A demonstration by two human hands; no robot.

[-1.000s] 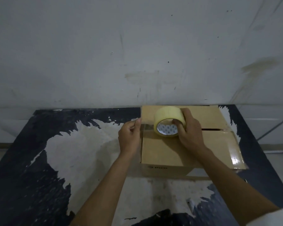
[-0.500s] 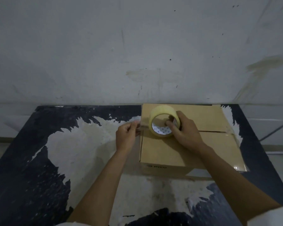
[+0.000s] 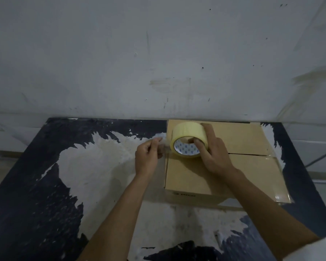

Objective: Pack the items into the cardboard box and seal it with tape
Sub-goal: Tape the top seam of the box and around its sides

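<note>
A brown cardboard box [image 3: 248, 172] lies on the table at the right, its two top flaps folded down with a seam between them. My right hand [image 3: 213, 155] grips a yellowish roll of tape [image 3: 188, 138] over the box's left end, with fingers hooked into the core. My left hand [image 3: 146, 157] is just off the box's left edge and pinches the free end of the clear tape strip [image 3: 164, 147] pulled from the roll.
The table [image 3: 45, 194] has a worn black top with large white scraped patches. A grey wall [image 3: 158, 53] stands right behind it. The box takes up the right back part of the table.
The roll has tilted and lifted slightly at the box's left end. My left hand stays by the left edge, still pinching the tape end.
</note>
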